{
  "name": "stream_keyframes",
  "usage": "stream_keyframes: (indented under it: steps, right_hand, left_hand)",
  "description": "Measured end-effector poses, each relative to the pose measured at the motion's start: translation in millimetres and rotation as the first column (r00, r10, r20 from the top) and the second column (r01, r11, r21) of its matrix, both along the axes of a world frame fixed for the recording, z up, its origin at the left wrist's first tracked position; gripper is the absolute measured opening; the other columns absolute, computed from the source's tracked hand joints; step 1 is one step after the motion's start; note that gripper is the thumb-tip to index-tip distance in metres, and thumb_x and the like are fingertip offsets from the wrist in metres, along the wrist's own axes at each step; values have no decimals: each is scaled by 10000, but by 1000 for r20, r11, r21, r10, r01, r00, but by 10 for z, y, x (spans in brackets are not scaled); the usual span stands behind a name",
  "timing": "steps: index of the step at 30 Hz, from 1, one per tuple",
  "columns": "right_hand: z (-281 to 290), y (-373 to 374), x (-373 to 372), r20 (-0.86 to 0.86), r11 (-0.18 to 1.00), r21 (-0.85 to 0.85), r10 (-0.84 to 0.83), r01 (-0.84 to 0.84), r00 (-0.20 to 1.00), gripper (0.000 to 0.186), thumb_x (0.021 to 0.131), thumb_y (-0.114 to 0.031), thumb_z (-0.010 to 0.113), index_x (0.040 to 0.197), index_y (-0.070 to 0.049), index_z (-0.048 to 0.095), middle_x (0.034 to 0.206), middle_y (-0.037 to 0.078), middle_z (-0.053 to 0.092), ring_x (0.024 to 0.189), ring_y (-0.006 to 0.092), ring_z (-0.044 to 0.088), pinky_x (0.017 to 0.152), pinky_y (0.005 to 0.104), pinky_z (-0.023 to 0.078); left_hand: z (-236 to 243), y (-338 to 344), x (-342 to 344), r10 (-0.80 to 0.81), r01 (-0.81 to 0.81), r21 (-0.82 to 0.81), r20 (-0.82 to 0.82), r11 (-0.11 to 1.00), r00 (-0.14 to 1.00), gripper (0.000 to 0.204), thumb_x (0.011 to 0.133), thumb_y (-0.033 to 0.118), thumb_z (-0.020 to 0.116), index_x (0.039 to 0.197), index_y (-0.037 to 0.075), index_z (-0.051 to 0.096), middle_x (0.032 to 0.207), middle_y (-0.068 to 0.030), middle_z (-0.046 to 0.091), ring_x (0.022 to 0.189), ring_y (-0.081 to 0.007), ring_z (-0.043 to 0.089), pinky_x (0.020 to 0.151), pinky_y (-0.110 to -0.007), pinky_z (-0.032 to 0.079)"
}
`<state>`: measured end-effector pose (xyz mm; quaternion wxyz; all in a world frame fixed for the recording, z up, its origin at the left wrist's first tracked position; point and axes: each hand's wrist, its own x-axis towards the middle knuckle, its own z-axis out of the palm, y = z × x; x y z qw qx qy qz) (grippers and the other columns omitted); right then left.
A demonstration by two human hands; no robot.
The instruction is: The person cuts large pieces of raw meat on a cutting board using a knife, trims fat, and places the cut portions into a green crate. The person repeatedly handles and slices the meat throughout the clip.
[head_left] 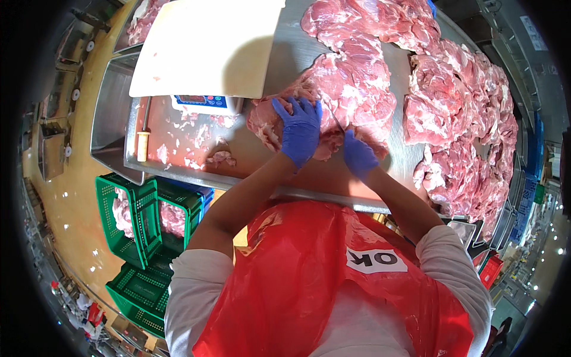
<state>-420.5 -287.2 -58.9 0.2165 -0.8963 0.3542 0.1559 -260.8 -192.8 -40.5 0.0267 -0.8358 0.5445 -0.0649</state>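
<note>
My left hand (297, 134), in a blue glove, presses on the near left part of a large slab of pink raw meat (357, 83), its fingers spread over the surface. My right hand (360, 156), also blue-gloved, grips a knife (336, 122) whose thin blade runs up and leftward onto the meat. The knife's handle is mostly hidden inside that hand. The meat rests on a steel table (267, 178), with small scraps (220, 157) lying to the left of it.
A white board (184, 41) partly covers a scale (196, 104). A rod with a yellow handle (143, 146) lies leftward. Steel trays (107, 119) edge the table. Green crates (137, 226), some holding meat, stand below left. More meat pieces (452, 101) cover the right side. Distant people (92, 315) appear lower left.
</note>
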Motion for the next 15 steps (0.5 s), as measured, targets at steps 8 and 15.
stream_keyframes:
  steps: [8, 15]
  right_hand:
    - [-233, -264, 539, 54, 993, 31, 114, -116, 992, 261, 937, -158, 461, 1126, 22, 443, 924, 293, 631, 859, 423, 644, 738, 473, 513]
    - [-94, 440, -1364, -49, 983, 165, 84, -75, 995, 349, 905, -84, 436, 1226, 41, 384, 867, 310, 630, 808, 471, 630, 687, 551, 490]
  left_hand:
    - [-25, -88, 299, 42, -42, 10, 2, 999, 999, 583, 687, 454, 698, 1200, 205, 573, 1144, -154, 496, 1119, -374, 483, 992, -754, 221]
    - [29, 309, 349, 41, -42, 5, -263, 999, 964, 631, 676, 496, 741, 1234, 262, 561, 1322, -176, 451, 1227, -398, 449, 961, -733, 279]
